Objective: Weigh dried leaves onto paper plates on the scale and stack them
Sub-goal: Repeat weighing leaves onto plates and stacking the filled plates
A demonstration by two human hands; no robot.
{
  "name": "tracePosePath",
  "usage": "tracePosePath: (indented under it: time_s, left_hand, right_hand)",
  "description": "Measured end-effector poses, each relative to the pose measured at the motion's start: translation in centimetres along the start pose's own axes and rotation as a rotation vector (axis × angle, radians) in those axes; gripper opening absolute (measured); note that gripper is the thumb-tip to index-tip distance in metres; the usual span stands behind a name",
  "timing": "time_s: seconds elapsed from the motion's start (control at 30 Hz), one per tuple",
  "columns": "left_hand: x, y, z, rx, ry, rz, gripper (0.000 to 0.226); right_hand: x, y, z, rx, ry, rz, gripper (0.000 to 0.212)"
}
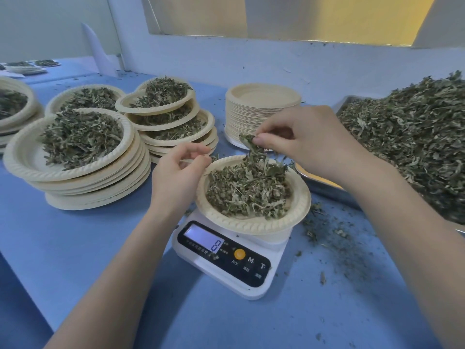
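1. A paper plate [253, 224] heaped with dried leaves [247, 195] sat on the white digital scale [226, 258], overhanging the platform on all sides. The display [203, 239] showed what looked like a single digit, though it was blurred.
2. The right hand [307, 137] hovered over the far rim of the plate, thumb and fingers pinching a small tuft of leaves [250, 143] that trailed down into the heap.
3. The left hand [177, 172] was beside the plate's left rim, fingers loosely curled; whether they touched the rim or held a scrap could not be told.
4. To the right lay a metal tray [324, 187] with a large leaf pile [412, 137]. Beyond the scale stood a stack of empty plates [261, 109], and to the left several stacks of filled plates [83, 157].
5. Risks, as I judged them: a left hand resting on the rim would have falsified the reading; releasing the whole tuft at once could have overshot the weight; loose bits might have fallen past the rim onto the blue table [88, 248], where crumbs [334, 233] already lay.
6. The filled stacks leaned unevenly, so another plate set on carelessly could have tipped one.
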State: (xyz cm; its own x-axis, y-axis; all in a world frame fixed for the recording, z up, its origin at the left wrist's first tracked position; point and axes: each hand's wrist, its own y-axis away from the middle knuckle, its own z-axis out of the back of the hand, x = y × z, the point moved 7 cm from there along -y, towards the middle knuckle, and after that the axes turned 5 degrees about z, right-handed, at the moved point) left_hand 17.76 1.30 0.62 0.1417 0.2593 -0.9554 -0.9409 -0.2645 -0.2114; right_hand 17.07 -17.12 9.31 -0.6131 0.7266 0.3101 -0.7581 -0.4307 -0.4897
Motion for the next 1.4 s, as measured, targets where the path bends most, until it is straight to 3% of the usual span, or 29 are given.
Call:
tracePosePath:
  time_s: [0.5,0.57,0.67,0.77,0.87,1.07,1.1,1.2,1.27,1.4]
  left_hand:
    - [0.2,-0.2,0.1,-0.003,-0.012,0.003,0.012]
    - [0.1,-0.1,0.0,0.005,0.003,0.007,0.01]
    - [0.1,0.0,0.0,0.007,0.001,0.005,0.012]
    - [0.0,0.1,-0.1,0.013,-0.001,0.008,0.012]
    - [-0.1,0.3,-0.3,0.02,-0.008,0.015,0.019]
    - [0.3,0.1,-0.2,0.023,-0.03,0.025,0.018]
    - [0.4,0.1,-0.2,0.025,-0.042,0.027,0.016]
    - [1.1,-0.3,-0.3,0.05,-0.161,0.066,0.011]
    - [1.7,-0.3,-0.6,0.107,-0.232,0.111,0.017]
    - [1.7,0.0,-0.6,0.117,-0.287,0.137,0.026]
  right_hand:
    - [-0.3,0.5,0.8,-0.007,-0.043,-0.058,0.013]
    - [-1.0,0.3,1.3,-0.022,0.034,-0.07,0.014]
    - [-3.6,0.1,2.8,-0.042,0.342,-0.139,0.021]
    - [-7.4,1.0,3.0,0.14,0.566,-0.347,0.025]
    - [-9.0,2.4,1.8,0.417,0.564,-0.474,0.033]
    - [-6.1,2.2,0.5,0.531,0.215,-0.29,0.029]
    - [-5.5,2.5,0.0,0.596,0.166,-0.265,0.038]
    - [-4.3,3.8,-1.3,0.801,0.044,-0.243,0.101]
    - [-4.1,4.4,-2.1,0.879,0.031,-0.225,0.128]
    - [-4.0,4.4,-3.6,0.885,0.018,-0.192,0.137]
